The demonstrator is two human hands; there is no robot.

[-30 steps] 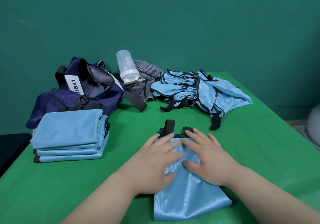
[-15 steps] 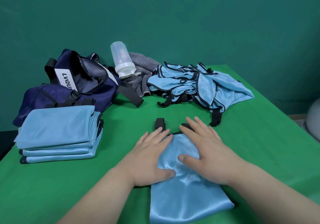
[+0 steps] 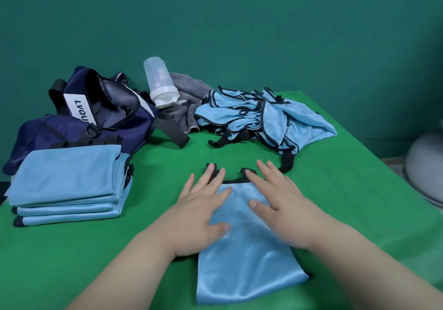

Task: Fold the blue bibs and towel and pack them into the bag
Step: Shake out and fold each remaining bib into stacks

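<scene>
Bib [image 3: 244,269] lies folded narrow near the desk's [image 3: 72,261] front edge, left hand [image 3: 201,213] and right hand [image 3: 285,211] flat on it, fingers straight (no grip). Slick fabric may spring open or slide once they lift.

One view only: wide-angle head cam, worn on your head, looking forward and down across the green table [image 3: 335,190] to the teal wall [image 3: 239,22]. It's close in: your left hand [image 3: 199,216] and right hand [image 3: 285,211] sit lower centre, and your forearms exit the bottom edge.
</scene>
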